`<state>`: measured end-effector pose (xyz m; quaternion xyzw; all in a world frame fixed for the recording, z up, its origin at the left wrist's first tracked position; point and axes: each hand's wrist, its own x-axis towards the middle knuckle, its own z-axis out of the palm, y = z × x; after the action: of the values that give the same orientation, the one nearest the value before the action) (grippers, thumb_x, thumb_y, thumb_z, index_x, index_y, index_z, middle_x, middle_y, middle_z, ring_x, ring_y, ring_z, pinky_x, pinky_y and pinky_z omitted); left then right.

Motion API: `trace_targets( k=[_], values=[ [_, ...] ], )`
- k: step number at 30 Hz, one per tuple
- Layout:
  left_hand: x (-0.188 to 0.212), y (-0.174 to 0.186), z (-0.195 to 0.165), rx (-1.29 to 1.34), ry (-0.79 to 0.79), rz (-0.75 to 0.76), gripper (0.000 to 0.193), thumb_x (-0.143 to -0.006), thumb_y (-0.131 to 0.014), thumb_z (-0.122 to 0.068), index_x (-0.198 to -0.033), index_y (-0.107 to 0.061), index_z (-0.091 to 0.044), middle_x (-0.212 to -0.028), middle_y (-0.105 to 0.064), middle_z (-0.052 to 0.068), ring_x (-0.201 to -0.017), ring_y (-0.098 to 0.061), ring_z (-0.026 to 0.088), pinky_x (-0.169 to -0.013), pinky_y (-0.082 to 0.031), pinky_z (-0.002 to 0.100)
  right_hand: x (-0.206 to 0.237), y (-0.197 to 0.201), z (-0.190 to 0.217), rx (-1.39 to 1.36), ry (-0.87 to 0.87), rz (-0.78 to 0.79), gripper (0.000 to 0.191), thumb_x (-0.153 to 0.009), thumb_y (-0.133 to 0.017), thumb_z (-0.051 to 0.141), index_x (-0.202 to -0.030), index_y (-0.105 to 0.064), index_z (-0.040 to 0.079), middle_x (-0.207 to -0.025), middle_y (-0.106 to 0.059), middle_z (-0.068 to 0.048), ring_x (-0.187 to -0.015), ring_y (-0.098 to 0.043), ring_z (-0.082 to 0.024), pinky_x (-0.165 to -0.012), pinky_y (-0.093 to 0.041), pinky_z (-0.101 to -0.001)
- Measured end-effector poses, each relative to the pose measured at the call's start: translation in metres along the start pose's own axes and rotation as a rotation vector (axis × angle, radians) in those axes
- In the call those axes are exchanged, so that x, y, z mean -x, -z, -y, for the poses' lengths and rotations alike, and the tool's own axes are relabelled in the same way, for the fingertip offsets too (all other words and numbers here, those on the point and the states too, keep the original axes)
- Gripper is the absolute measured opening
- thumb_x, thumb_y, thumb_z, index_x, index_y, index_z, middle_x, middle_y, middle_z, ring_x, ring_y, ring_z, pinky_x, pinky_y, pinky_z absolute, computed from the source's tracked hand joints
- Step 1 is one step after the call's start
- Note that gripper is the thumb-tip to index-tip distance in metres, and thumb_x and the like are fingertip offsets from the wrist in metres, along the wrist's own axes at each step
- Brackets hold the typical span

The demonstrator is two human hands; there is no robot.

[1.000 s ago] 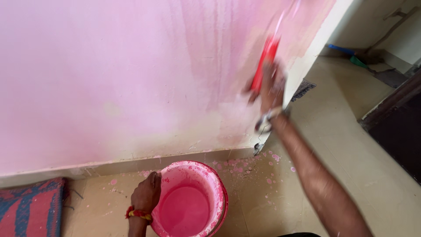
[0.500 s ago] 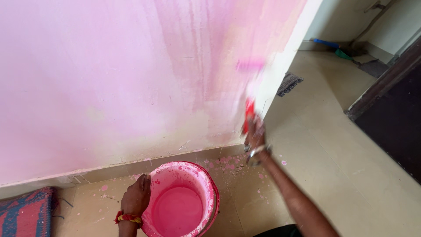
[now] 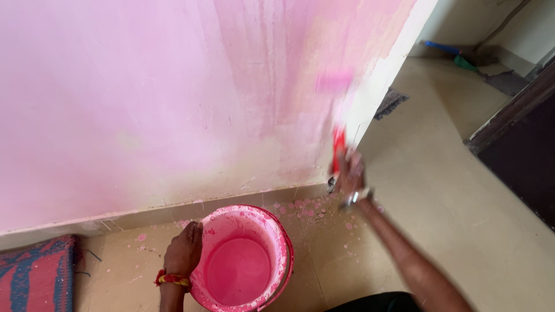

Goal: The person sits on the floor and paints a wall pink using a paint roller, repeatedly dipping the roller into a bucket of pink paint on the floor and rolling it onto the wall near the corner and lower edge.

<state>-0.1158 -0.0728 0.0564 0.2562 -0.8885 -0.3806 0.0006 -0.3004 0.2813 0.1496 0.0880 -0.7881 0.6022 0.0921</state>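
Head view: the right hand (image 3: pixel 348 173) is wrapped around the red handle of a roller (image 3: pixel 335 82), whose blurred pink sleeve lies against the wall (image 3: pixel 144 104) near its corner. Long, even strokes that overlap the streaky patch would likely give a cleaner coat. The left hand (image 3: pixel 184 251) curls its fingers over the rim of the bucket (image 3: pixel 283 242), which stands on the floor (image 3: pixel 451 196) below the wall, partly filled with pink paint (image 3: pixel 238 270).
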Motion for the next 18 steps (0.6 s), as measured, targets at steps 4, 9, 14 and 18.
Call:
trace_targets(
  k=[4, 9, 14, 18],
  values=[
    [-0.002, -0.004, 0.003, -0.022, -0.036, -0.008, 0.050, -0.102, -0.041, -0.052, -0.127, -0.064, -0.015, -0.104, -0.074, 0.027, -0.100, -0.067, 0.053, -0.084, -0.054, 0.060, -0.075, 0.027, 0.103, 0.013, 0.229, -0.059, 0.074, -0.096, -0.052, 0.067, -0.135, -0.048, 0.005, -0.073, -0.064, -0.006, -0.053, -0.064, -0.015, -0.037, -0.046, -0.0308],
    [-0.005, -0.006, 0.000, -0.022, -0.062, -0.038, 0.046, -0.101, -0.042, -0.051, -0.123, -0.064, -0.017, -0.102, -0.075, 0.027, -0.099, -0.066, 0.054, -0.083, -0.054, 0.061, -0.125, 0.037, 0.192, 0.016, 0.393, -0.103, 0.077, -0.098, -0.052, 0.070, -0.134, -0.047, 0.003, -0.077, -0.065, -0.005, -0.061, -0.070, -0.014, -0.041, -0.047, -0.0320],
    [-0.003, -0.005, -0.007, -0.021, 0.004, -0.016, 0.050, -0.100, -0.041, -0.055, -0.130, -0.064, -0.022, -0.108, -0.074, 0.026, -0.103, -0.066, 0.054, -0.087, -0.053, 0.060, -0.093, 0.005, 0.125, -0.009, 0.290, -0.109, 0.074, -0.095, -0.051, 0.070, -0.132, -0.048, 0.005, -0.075, -0.065, -0.003, -0.059, -0.069, -0.014, -0.042, -0.047, -0.0338],
    [0.000, 0.000, -0.011, -0.021, -0.010, -0.034, 0.055, -0.100, -0.040, -0.057, -0.133, -0.063, -0.020, -0.112, -0.074, 0.025, -0.106, -0.066, 0.052, -0.090, -0.054, 0.058, -0.019, -0.031, 0.025, -0.029, 0.057, -0.065, 0.073, -0.095, -0.051, 0.070, -0.130, -0.049, 0.006, -0.075, -0.064, -0.003, -0.057, -0.067, -0.014, -0.041, -0.047, -0.0329]
  ],
)
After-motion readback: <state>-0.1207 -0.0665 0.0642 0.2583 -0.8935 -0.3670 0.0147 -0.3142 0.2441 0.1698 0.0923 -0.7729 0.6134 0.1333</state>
